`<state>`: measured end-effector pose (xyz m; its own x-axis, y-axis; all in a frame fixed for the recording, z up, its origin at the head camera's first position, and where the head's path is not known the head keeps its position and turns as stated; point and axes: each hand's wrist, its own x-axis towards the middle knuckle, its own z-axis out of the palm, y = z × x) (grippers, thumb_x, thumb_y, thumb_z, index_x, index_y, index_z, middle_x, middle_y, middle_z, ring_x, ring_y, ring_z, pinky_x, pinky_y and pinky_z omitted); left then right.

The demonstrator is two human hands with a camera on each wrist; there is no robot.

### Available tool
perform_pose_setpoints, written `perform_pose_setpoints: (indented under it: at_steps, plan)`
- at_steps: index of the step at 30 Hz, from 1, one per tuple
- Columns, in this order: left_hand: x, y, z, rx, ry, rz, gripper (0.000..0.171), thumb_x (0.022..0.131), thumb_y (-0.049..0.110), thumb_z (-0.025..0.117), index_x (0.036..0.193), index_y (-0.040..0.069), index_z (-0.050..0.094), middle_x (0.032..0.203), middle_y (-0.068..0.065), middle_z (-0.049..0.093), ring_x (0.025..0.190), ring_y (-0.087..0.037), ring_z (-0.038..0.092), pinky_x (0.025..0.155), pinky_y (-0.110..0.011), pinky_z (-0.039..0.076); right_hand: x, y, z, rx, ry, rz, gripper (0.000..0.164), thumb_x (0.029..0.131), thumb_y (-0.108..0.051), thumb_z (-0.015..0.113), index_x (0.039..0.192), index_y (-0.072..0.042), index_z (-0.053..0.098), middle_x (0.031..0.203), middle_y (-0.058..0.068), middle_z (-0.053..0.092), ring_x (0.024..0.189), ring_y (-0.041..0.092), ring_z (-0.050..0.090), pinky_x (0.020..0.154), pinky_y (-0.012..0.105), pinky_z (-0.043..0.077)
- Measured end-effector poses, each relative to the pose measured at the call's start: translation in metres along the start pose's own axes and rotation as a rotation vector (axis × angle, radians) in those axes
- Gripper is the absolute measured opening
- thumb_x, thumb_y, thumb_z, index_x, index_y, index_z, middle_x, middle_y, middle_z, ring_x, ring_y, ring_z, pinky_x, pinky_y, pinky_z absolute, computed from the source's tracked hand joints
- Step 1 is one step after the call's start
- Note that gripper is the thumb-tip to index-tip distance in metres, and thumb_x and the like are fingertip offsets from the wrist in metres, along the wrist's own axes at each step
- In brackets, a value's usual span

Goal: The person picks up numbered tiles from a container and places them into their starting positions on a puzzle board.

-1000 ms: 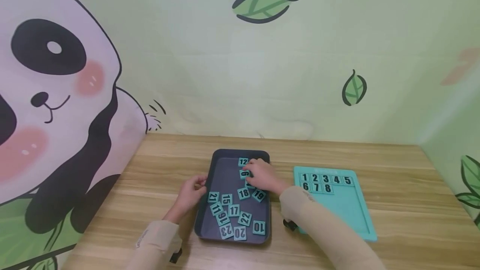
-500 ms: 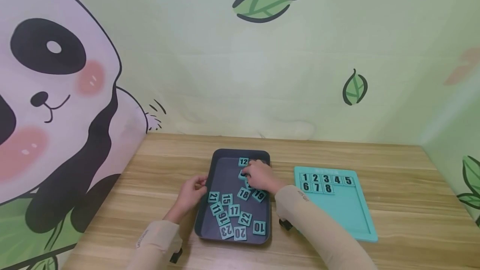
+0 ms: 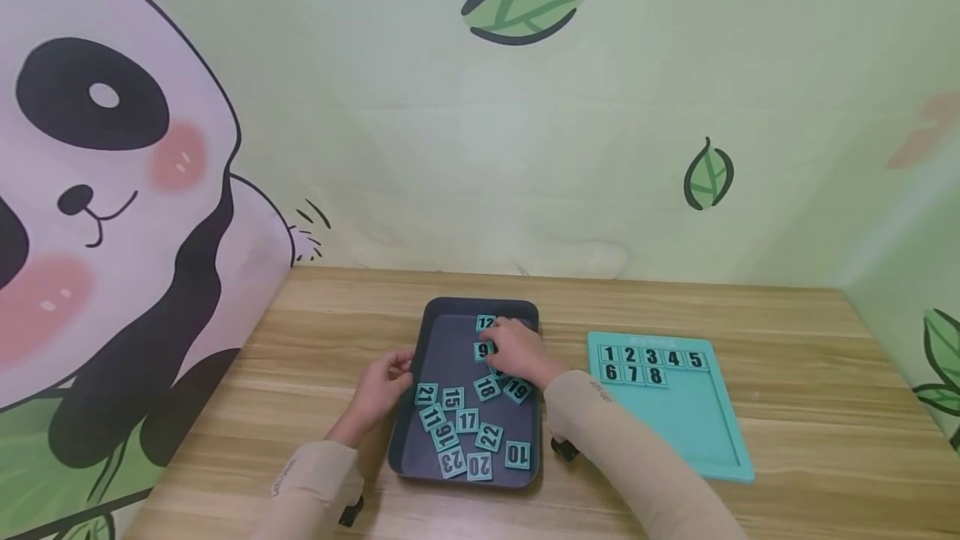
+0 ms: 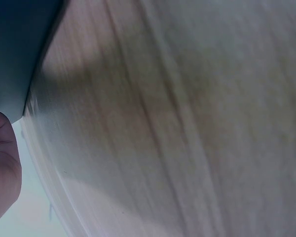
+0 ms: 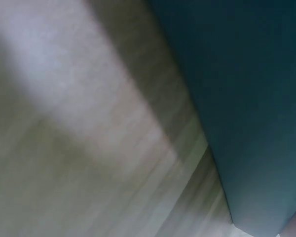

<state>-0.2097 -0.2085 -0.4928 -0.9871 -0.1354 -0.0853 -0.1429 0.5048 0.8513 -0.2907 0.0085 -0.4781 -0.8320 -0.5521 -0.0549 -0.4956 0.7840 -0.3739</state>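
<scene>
A dark tray (image 3: 442, 473) holds several teal number tiles lying at mixed angles. My right hand (image 3: 517, 350) reaches over the tray's right rim and pinches the 9 tile (image 3: 482, 351), which reads upright. Its fingers partly cover that tile and hide most of another below it. Just beyond lies the 12 tile (image 3: 486, 322). At the tray's left rim my left hand (image 3: 381, 386) holds the edge, its thumb and forefinger bent against it. In the left wrist view, part of the left hand (image 4: 4, 163) shows beside the tray wall (image 4: 15, 49).
Right of the tray lies a teal board (image 3: 690, 423) with tiles 1 to 5 in its top row and 6, 7, 8 starting the second. Both stand on a wooden table (image 3: 330, 315). A printed green backdrop (image 3: 420, 148) rises behind the table.
The 9 tile, sideways earlier, has been turned upright by my right hand and shifted slightly left. The right forearm has moved a little left. My left hand stays at the tray.
</scene>
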Motion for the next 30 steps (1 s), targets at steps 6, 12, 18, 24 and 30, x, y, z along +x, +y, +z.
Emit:
perform_pose_setpoints:
  at_steps: [6,12,18,24,30]
  plan:
    - [0.000,0.000,0.000,0.003,-0.001,-0.001,0.035,0.081,0.002,0.052,0.116,0.000,0.053,0.098,-0.013,0.055,0.083,-0.020,0.056,0.061,-0.027,0.049,0.004,-0.004,0.003,0.027,-0.017,0.037,0.036,0.079,-0.026,0.061,0.114,-0.015,0.059,0.116,0.006,0.056,0.108,0.023,0.051,0.087,0.038,0.045]
    - [0.001,0.000,0.000,0.008,0.003,0.002,0.035,0.081,0.002,0.052,0.116,0.001,0.053,0.098,-0.012,0.055,0.084,-0.020,0.057,0.061,-0.027,0.049,0.005,-0.006,0.010,0.047,-0.003,0.038,0.035,0.078,-0.021,0.061,0.112,-0.011,0.060,0.112,0.009,0.055,0.102,0.023,0.053,0.080,0.037,0.047]
    - [0.001,-0.001,0.000,0.001,0.006,0.011,0.035,0.081,0.001,0.053,0.116,0.000,0.054,0.098,-0.013,0.055,0.083,-0.021,0.057,0.060,-0.027,0.049,0.002,-0.007,0.014,0.045,0.044,0.017,0.033,0.079,-0.021,0.060,0.110,-0.011,0.061,0.109,0.009,0.053,0.099,0.024,0.052,0.081,0.037,0.046]
    - [0.000,0.000,0.001,-0.008,0.005,0.032,0.035,0.080,-0.002,0.052,0.115,-0.001,0.053,0.098,-0.015,0.055,0.084,-0.022,0.057,0.062,-0.028,0.050,-0.004,-0.009,0.006,0.073,0.068,-0.044,0.033,0.080,-0.025,0.061,0.110,-0.011,0.061,0.106,0.009,0.053,0.095,0.021,0.053,0.080,0.035,0.046]
    - [0.001,-0.001,0.001,-0.010,0.006,0.030,0.036,0.079,-0.002,0.051,0.115,-0.001,0.054,0.098,-0.015,0.055,0.081,-0.020,0.057,0.060,-0.027,0.049,-0.020,-0.011,-0.010,0.094,0.050,-0.088,0.034,0.078,-0.025,0.064,0.108,-0.010,0.063,0.102,0.007,0.055,0.092,0.019,0.052,0.079,0.032,0.045]
